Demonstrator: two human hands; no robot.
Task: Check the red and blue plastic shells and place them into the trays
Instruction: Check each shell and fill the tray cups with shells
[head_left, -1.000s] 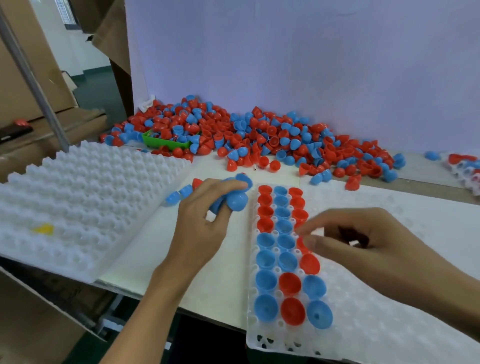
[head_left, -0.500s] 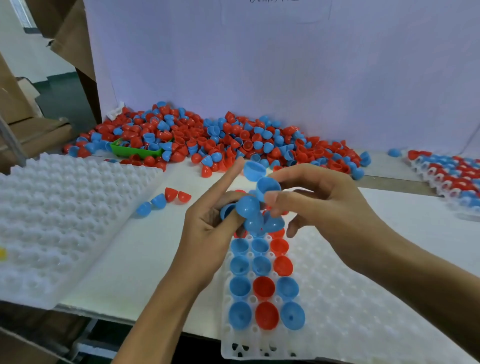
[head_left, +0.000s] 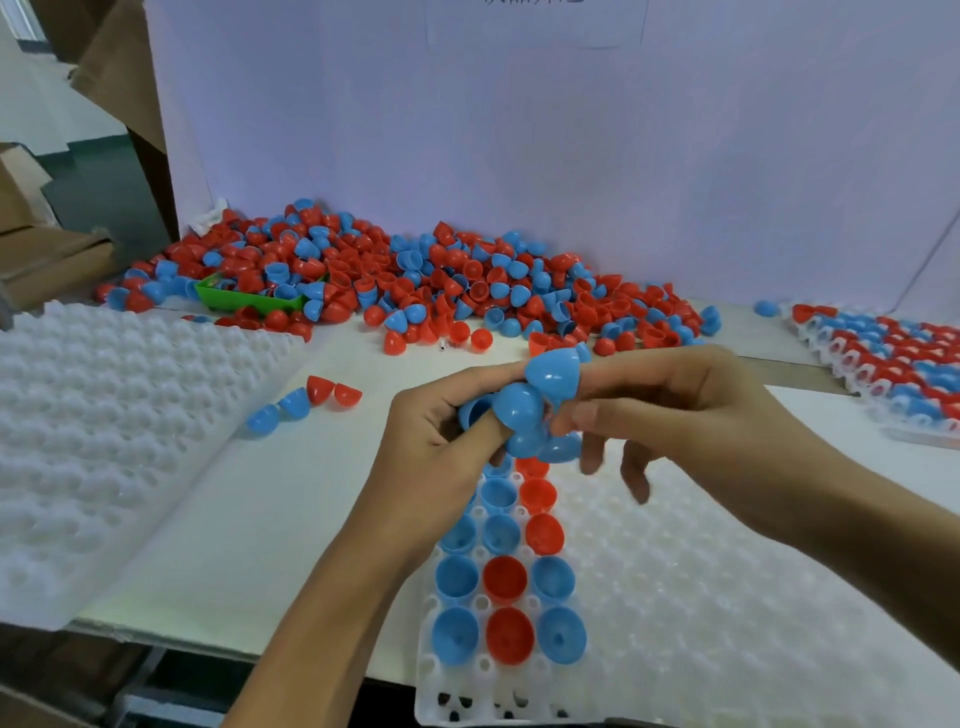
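Both hands meet at mid-frame over the tray, working a cluster of blue shells.

The left hand (head_left: 447, 441) is clenched around several blue shells (head_left: 519, 410); the right hand (head_left: 675, 410) pinches one blue shell (head_left: 553, 370) by thumb and forefinger at the top of the cluster, its other fingers spread loose. Below them, the white tray (head_left: 701, 623) at lower centre carries three columns of red and blue shells, open side up, along its left edge. A big pile (head_left: 415, 280) of loose shells lies across the upper middle against the white backboard (head_left: 519, 130), partly covering a green dish (head_left: 249, 299). A second tray (head_left: 104, 426) sits at left, a filled one (head_left: 893, 358) at right edge. Writing at the top edge of the backboard is cut off and unreadable.
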